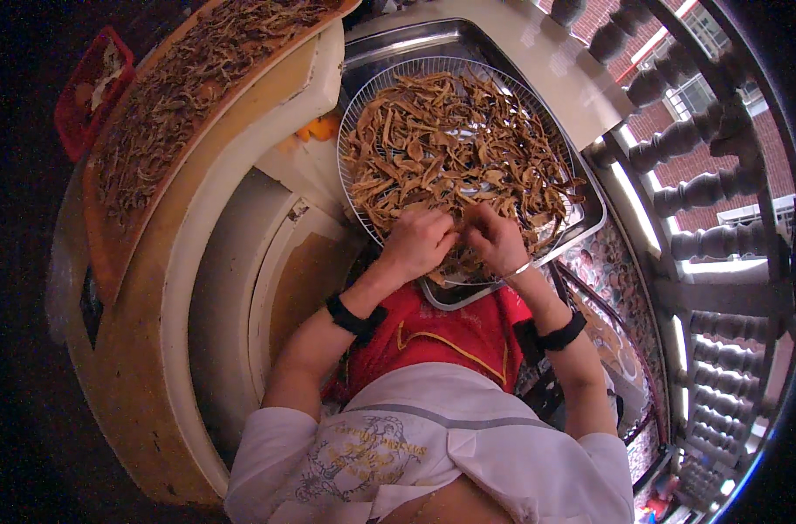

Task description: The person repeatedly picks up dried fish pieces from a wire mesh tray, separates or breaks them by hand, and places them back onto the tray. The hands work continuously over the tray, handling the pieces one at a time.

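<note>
While both hands work at the near edge of the round wire rack [363, 105], the rack sits full of dried brown strips [450, 148]. The strips lie in a loose heap and cover almost all of the mesh. Under the rack is a shiny metal tray [590, 214], and its rim sticks out past the rack on the far side and the right side.

The left hand [418, 242] rests on the strips at the near edge of the rack. Its fingers are curled in and bunched over some strips, so it seems to be gripping a small bunch. The right hand [496, 240] is just beside it, also at the near edge of the rack. Its fingertips are pressed together and pinch a strip. A thin bangle sits on that wrist, and each forearm wears a black band.

Left of the rack, a long flat board [110, 236] holds another layer of thinner dried bits. Further left from the rack, past the board, is a small red basket [66, 113]. Right of the rack stands a row of dark railing posts [703, 188].
</note>
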A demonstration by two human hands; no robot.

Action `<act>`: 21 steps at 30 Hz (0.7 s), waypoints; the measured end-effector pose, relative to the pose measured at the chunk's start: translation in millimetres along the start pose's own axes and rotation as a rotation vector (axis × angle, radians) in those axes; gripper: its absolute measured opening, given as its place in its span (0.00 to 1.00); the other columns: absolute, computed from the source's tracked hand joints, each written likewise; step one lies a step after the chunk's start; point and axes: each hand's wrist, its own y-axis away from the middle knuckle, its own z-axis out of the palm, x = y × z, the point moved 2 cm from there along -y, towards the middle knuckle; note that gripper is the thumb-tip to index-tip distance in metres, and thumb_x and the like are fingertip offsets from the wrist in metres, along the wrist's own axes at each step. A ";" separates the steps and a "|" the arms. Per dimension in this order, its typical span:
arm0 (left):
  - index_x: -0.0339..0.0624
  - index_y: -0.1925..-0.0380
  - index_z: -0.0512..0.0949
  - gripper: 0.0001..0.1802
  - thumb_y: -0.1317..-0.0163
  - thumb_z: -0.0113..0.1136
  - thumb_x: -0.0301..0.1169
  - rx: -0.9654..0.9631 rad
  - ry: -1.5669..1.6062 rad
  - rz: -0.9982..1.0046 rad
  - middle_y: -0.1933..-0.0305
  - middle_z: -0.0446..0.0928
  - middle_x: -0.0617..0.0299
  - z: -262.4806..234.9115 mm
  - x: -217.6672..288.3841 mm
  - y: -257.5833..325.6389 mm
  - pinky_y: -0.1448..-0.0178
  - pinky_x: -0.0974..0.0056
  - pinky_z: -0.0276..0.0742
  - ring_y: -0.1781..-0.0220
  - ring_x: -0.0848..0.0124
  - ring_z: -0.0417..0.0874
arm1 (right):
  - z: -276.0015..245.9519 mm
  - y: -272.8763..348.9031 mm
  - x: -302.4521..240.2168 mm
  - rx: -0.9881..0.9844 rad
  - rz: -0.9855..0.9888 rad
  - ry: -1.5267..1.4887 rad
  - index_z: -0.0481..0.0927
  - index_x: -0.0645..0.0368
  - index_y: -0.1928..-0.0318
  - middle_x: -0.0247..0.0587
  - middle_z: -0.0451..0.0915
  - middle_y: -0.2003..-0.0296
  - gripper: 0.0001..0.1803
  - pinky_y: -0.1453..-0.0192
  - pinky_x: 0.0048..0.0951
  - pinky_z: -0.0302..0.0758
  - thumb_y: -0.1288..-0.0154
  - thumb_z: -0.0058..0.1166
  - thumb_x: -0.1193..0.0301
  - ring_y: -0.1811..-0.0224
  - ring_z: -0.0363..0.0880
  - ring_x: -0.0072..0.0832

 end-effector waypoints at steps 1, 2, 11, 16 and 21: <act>0.39 0.72 0.73 0.09 0.48 0.59 0.32 0.028 0.004 0.019 0.70 0.74 0.52 0.4 0.1 0.4 0.58 0.53 0.70 0.63 0.54 0.76 | 1.9 0.0 3.8 -0.002 -0.024 0.002 0.73 0.60 0.60 0.50 0.78 0.71 0.11 0.61 0.35 0.75 0.46 0.51 0.72 0.68 0.80 0.44; 0.39 0.71 0.73 0.10 0.48 0.59 0.33 0.056 0.009 0.039 0.70 0.74 0.53 1.7 -0.2 0.9 0.59 0.53 0.70 0.64 0.54 0.76 | 2.8 0.3 6.7 -0.006 -0.020 -0.047 0.73 0.60 0.60 0.49 0.78 0.71 0.12 0.61 0.34 0.75 0.46 0.51 0.72 0.68 0.79 0.43; 0.38 0.57 0.72 0.17 0.46 0.58 0.33 0.093 0.045 0.040 0.61 0.76 0.50 4.1 -0.8 1.6 0.53 0.53 0.71 0.57 0.52 0.77 | 18.6 0.2 19.1 0.010 0.119 -0.573 0.72 0.61 0.56 0.40 0.78 0.65 0.11 0.55 0.28 0.73 0.38 0.49 0.74 0.62 0.77 0.26; 0.37 0.58 0.72 0.15 0.45 0.57 0.31 0.023 0.072 -0.019 0.61 0.77 0.50 4.4 -1.3 0.1 0.53 0.54 0.72 0.57 0.51 0.77 | 9.6 0.1 14.6 -0.044 0.035 -0.367 0.72 0.59 0.52 0.41 0.79 0.65 0.14 0.57 0.30 0.75 0.38 0.51 0.71 0.63 0.79 0.29; 0.37 0.63 0.74 0.11 0.44 0.56 0.30 0.000 0.204 0.013 0.64 0.77 0.50 8.7 -7.7 0.2 0.57 0.52 0.72 0.60 0.52 0.78 | -10.0 -0.4 1.1 -0.075 -0.126 0.232 0.75 0.55 0.58 0.46 0.80 0.68 0.12 0.61 0.40 0.75 0.38 0.51 0.62 0.64 0.79 0.44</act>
